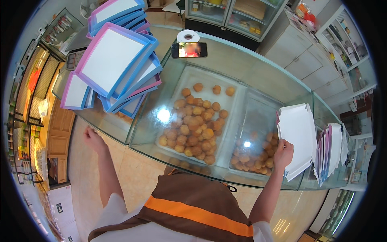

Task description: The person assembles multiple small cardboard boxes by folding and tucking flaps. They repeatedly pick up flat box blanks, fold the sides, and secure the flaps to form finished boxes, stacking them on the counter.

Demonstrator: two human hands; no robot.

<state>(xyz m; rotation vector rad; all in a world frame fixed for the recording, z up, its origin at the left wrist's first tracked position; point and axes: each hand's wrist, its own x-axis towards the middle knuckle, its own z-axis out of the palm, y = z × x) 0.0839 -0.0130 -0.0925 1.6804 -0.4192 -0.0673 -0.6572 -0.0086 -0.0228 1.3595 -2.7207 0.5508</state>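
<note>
My right hand (pixel 284 154) grips the lower left edge of a stack of white folded cardboard (pixel 297 133), at the right end of the glass counter. My left hand (pixel 95 141) hangs in the air off the counter's front left edge, its fingers loosely apart and nothing visible in them. Nearest to it is a tall, uneven pile of shallow box trays (pixel 111 60) with white insides and blue and pink rims. More folded cardboard pieces (pixel 328 151), white with pink and blue edges, stand upright right of the held stack.
Under the glass counter top (pixel 250 86), round golden-brown pastries (pixel 193 127) fill a white tray, and more pastries (pixel 258 157) lie in a clear tray. A phone (pixel 189 50) leans by a white roll (pixel 188 36) at the back. A calculator (pixel 75 59) sits at far left.
</note>
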